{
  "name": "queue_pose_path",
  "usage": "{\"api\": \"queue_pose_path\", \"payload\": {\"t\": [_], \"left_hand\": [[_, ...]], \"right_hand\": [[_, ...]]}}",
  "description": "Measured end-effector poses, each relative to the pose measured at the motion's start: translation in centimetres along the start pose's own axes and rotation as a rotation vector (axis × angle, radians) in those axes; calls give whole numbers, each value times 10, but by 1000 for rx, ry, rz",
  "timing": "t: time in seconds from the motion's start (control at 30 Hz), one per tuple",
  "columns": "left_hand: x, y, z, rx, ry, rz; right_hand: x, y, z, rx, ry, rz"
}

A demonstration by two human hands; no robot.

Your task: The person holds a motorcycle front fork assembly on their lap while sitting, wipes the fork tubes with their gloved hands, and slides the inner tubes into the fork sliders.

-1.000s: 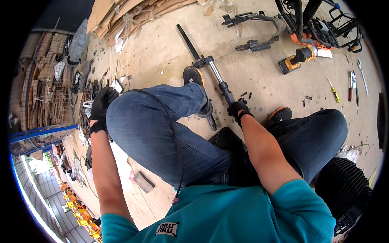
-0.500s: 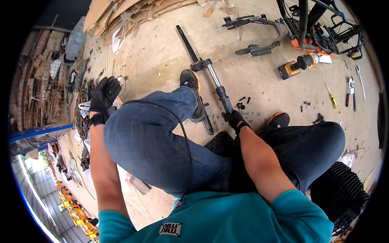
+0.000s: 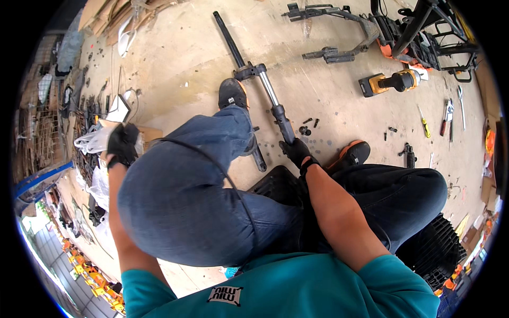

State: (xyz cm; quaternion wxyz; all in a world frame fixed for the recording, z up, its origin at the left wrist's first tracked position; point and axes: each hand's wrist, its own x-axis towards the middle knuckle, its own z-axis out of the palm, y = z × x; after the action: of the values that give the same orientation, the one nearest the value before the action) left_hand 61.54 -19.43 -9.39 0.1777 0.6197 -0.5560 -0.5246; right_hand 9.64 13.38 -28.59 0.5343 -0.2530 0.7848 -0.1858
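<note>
"White plastic bag (image 3: 91, 141) at the far left. What is near it?"

"The left hand (image 3: 123, 144), black-gloved, just beside the left knee (image 3: 169, 183). Its fingers are bent, but I cannot tell whether they hold anything."

"And moving right?"

"A black cable (image 3: 229, 180) crosses the left trouser leg, and the left shoe (image 3: 233, 94) stands beside the fork assembly (image 3: 269, 88)."

"Where exactly is that?"

"On the concrete floor between the two shoes, slanting from the upper left down toward the person, dark tube at the far end, silver tube past the clamp."

"Is anyone holding it?"

"The right hand (image 3: 295, 150), also gloved, is wrapped around its near dark end. Loose bolts (image 3: 305, 130) lie just beside."

"Farther right?"

"The right shoe (image 3: 351, 153), then a yellow-and-black power tool (image 3: 389, 82), a yellow-handled screwdriver (image 3: 426, 127) and a long wrench (image 3: 462, 108), all on the floor."
</note>
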Motion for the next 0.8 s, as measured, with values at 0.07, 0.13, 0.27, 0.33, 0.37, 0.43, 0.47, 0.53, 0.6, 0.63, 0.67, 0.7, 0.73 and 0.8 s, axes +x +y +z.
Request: {"api": "queue_pose_path", "payload": {"t": [0.07, 0.13, 0.27, 0.33, 0.37, 0.43, 0.47, 0.53, 0.6, 0.63, 0.67, 0.7, 0.73, 0.8], "left_hand": [[8, 35, -19, 188, 85, 211], [31, 99, -29, -387, 59, 143], [42, 275, 60, -472, -387, 169], [30, 296, 88, -381, -515, 270], [27, 306, 102, -320, -554, 314], [17, 296, 116, -296, -484, 268], [12, 297, 123, -281, -450, 245], [8, 298, 128, -277, -426, 193], [-4, 298, 115, -293, -351, 186], [-11, 301, 102, -265, -276, 189], [-17, 308, 96, -285, -232, 179], [-22, 316, 87, -306, -190, 168], [-22, 330, 67, -348, -252, 204], [-56, 370, -4, -340, -544, 279]], "right_hand": [[-6, -7, -1, -56, 6, 13], [-8, -15, -1, -59, -79, 16], [-7, -1, 19, -60, -153, 4], [-18, -11, 24, -47, -91, -16], [-23, -17, 27, -30, -51, -24], [-12, -6, 30, -2, -142, -12], [-12, -5, 32, 3, -143, 2], [-2, 11, 36, 52, -152, 9], [0, 7, 35, -16, -181, -6], [0, 6, 34, -51, -190, -13], [-1, 11, 35, -64, -158, -43], [3, 13, 35, -49, -171, -19], [12, 18, 38, -31, -190, -4], [9, 5, 51, -37, -261, -26]]}}
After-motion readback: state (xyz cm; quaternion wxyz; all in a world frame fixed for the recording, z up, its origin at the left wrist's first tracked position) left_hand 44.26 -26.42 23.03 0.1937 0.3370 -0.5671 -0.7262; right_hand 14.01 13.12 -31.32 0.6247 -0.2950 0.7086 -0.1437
